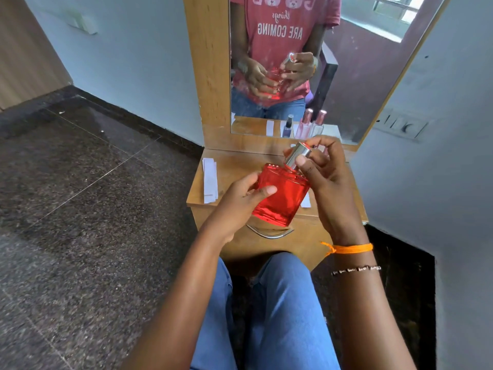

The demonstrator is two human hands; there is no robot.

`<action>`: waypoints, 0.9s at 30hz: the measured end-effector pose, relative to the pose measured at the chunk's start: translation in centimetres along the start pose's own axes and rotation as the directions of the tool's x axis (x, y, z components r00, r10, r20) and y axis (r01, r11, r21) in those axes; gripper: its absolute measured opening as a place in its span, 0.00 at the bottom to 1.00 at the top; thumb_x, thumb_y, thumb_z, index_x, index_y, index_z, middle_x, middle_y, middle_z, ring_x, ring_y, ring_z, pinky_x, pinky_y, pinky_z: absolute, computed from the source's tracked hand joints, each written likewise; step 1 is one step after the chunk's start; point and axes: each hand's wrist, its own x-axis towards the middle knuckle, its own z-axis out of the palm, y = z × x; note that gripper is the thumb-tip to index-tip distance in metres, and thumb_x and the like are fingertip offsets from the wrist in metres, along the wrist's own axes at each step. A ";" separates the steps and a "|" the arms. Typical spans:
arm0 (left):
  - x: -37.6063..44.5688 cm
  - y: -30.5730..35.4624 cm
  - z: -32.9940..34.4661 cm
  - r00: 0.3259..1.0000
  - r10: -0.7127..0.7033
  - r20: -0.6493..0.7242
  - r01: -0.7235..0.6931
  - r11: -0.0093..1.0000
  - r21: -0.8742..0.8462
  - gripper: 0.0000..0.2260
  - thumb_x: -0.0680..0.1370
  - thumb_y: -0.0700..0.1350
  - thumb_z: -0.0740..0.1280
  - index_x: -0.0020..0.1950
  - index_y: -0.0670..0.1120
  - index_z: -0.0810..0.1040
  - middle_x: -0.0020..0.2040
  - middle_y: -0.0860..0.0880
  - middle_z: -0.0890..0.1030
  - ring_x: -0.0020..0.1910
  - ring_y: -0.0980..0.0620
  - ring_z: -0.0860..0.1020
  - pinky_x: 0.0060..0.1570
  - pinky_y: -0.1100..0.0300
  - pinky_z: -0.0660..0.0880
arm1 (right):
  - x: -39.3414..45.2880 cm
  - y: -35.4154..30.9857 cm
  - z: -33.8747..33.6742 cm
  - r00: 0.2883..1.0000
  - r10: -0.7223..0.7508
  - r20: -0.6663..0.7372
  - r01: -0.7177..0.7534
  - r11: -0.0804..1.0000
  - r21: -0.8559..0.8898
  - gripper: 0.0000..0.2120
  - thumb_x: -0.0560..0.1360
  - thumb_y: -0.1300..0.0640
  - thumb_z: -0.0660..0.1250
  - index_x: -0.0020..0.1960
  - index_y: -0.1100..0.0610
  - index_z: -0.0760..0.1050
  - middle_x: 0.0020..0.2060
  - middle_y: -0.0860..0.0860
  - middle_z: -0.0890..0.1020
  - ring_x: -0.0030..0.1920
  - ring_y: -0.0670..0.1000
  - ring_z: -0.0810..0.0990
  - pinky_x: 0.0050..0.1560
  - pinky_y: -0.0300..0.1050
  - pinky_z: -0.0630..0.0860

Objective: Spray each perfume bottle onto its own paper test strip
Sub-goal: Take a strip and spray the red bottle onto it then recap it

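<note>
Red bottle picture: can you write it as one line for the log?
left hand: holds red bottle | right hand: pinches silver cap | paper strips: on table | spraying: not yet

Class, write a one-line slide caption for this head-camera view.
Left hand holds red perfume bottle; right hand grips its silver cap.

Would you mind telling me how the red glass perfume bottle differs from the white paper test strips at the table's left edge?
The red glass perfume bottle is held tilted above the table, the left hand gripping its body and the right hand pinching its silver cap; the white paper test strips lie flat and untouched on the wooden table. The bottle is bulky, vivid and see-through; the strips are thin, pale and opaque. No shared feature is plain.
</note>
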 end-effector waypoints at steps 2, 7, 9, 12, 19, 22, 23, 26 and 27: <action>0.1 -0.1 -0.3 1.000 0.023 -0.013 -0.023 0.999 0.038 0.07 0.77 0.44 0.64 0.55 0.51 0.76 0.48 0.52 0.82 0.50 0.52 0.81 0.54 0.51 0.77 | 0.5 -0.5 -0.6 0.999 -0.001 0.048 0.004 0.998 -0.070 0.12 0.76 0.65 0.64 0.59 0.60 0.71 0.50 0.60 0.81 0.50 0.53 0.80 0.51 0.43 0.77; 0.1 -0.5 -1.1 0.999 0.046 0.013 -0.046 0.997 0.056 0.07 0.76 0.48 0.66 0.53 0.54 0.77 0.47 0.54 0.82 0.51 0.53 0.80 0.52 0.54 0.76 | 1.4 -1.4 -1.1 0.982 0.027 0.189 0.010 0.981 -0.194 0.15 0.74 0.70 0.64 0.59 0.59 0.76 0.46 0.46 0.85 0.50 0.47 0.83 0.52 0.37 0.76; 0.1 -0.5 -0.9 0.998 0.055 0.018 -0.055 0.998 0.028 0.07 0.77 0.46 0.64 0.54 0.52 0.76 0.47 0.54 0.82 0.50 0.56 0.80 0.48 0.60 0.76 | 1.5 -1.5 -1.1 0.982 0.040 0.185 -0.006 0.983 -0.184 0.15 0.74 0.69 0.65 0.58 0.57 0.76 0.45 0.46 0.86 0.49 0.48 0.83 0.52 0.39 0.77; 0.0 -0.7 -0.4 0.998 0.054 -0.011 -0.054 0.999 -0.006 0.08 0.77 0.45 0.63 0.55 0.52 0.76 0.48 0.54 0.82 0.50 0.55 0.80 0.48 0.59 0.76 | 1.7 -1.6 -0.9 0.987 0.049 0.154 -0.019 0.981 -0.191 0.16 0.74 0.70 0.65 0.58 0.55 0.77 0.43 0.46 0.86 0.49 0.49 0.83 0.52 0.40 0.78; -0.4 -2.1 0.7 0.996 0.042 -0.081 -0.048 0.996 -0.072 0.09 0.75 0.51 0.65 0.55 0.55 0.78 0.54 0.47 0.82 0.58 0.45 0.79 0.60 0.38 0.72 | 1.6 -0.9 0.2 0.993 0.077 0.095 -0.051 0.967 -0.250 0.16 0.75 0.69 0.65 0.59 0.56 0.76 0.36 0.52 0.85 0.44 0.53 0.83 0.52 0.51 0.79; -0.4 -2.0 0.4 0.997 0.062 -0.050 -0.065 0.996 -0.058 0.09 0.75 0.52 0.67 0.54 0.57 0.78 0.53 0.49 0.82 0.58 0.46 0.78 0.61 0.39 0.72 | 1.9 -1.5 -0.2 0.984 0.133 0.122 -0.107 0.974 -0.202 0.15 0.75 0.69 0.64 0.58 0.57 0.76 0.39 0.50 0.86 0.45 0.51 0.83 0.51 0.45 0.80; -0.3 -1.9 0.3 0.997 0.065 -0.047 -0.068 0.996 -0.060 0.09 0.74 0.51 0.66 0.54 0.56 0.77 0.53 0.50 0.82 0.58 0.47 0.78 0.61 0.40 0.72 | 2.0 -1.6 -0.3 0.982 0.138 0.128 -0.109 0.971 -0.211 0.14 0.75 0.70 0.63 0.58 0.57 0.76 0.38 0.47 0.86 0.44 0.48 0.83 0.49 0.41 0.80; -0.1 -1.6 0.4 0.995 0.073 -0.062 -0.077 0.995 -0.059 0.08 0.76 0.48 0.64 0.55 0.55 0.76 0.52 0.50 0.82 0.56 0.48 0.79 0.59 0.43 0.75 | 2.2 -1.7 -0.4 0.985 0.123 0.122 -0.093 0.969 -0.229 0.14 0.75 0.68 0.65 0.57 0.56 0.77 0.42 0.59 0.86 0.44 0.50 0.82 0.49 0.42 0.80; 0.0 -1.6 0.4 0.994 0.078 -0.072 -0.081 0.995 -0.050 0.08 0.77 0.46 0.63 0.55 0.55 0.76 0.52 0.50 0.82 0.55 0.49 0.80 0.58 0.46 0.76 | 2.1 -1.7 -0.3 0.987 0.107 0.123 -0.074 0.966 -0.246 0.14 0.74 0.68 0.66 0.57 0.55 0.77 0.45 0.66 0.84 0.45 0.53 0.81 0.50 0.44 0.80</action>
